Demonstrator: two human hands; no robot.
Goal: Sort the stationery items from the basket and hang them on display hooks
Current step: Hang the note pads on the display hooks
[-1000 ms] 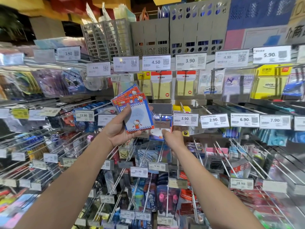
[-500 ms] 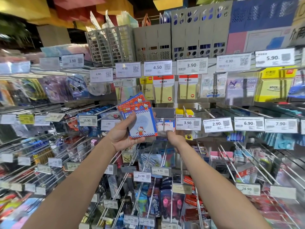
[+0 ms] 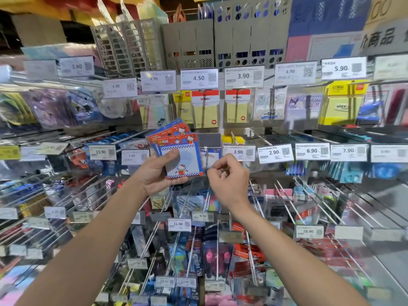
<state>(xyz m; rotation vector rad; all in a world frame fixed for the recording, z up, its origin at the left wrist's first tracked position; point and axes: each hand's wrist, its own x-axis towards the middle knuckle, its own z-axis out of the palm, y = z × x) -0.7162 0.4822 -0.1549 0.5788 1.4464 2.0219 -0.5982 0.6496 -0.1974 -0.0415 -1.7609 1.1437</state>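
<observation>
Honestly, my left hand (image 3: 154, 175) grip clasps fanned sticky-note packs (image 3: 180, 155); right hand (image 3: 228, 177) pinches, contents unclear; one could slide out.

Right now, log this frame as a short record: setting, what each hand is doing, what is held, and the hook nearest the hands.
setting: shop display wall of metal hooks with hanging stationery and price tags
left hand: shut on a fanned stack of sticky-note packs, red and blue with a cat cartoon
right hand: fingers curled beside the packs; whether it pinches anything is unclear
nearest hook: just behind the hands, next to the 3.90 price tag
basket: not in view
</observation>
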